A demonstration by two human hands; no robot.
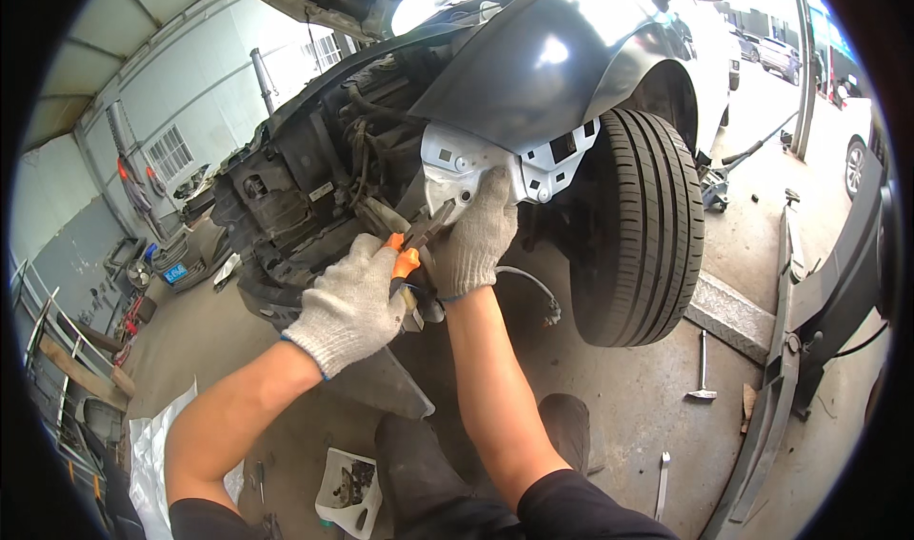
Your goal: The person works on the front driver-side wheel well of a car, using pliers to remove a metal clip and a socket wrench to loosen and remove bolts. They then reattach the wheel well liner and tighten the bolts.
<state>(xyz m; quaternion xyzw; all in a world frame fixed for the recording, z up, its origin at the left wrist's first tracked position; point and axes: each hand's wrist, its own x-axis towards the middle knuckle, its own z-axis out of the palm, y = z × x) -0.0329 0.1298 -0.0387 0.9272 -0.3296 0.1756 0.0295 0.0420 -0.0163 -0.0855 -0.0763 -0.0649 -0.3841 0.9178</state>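
Both my hands wear whitish knit gloves. Closed around the orange grips of a pair of pliers (407,260) is my left hand (350,304). The dark jaws point up to the right and reach the lower edge of a silver metal bracket (447,159); whether they bite on it I cannot tell. My right hand (479,240) holds the bracket's lower part, thumb on its face and fingers hidden behind. The bracket has several square holes and sits beneath the front end of a dark fender (533,73). Its right end reaches toward the front tyre (652,226).
Left of the bracket lies the exposed front of the car (286,197). A loose cable (538,288) hangs below. On the floor are a hammer (703,373), a wrench (663,483) and a white container (335,473) with small parts. A lift arm (776,388) stands at right.
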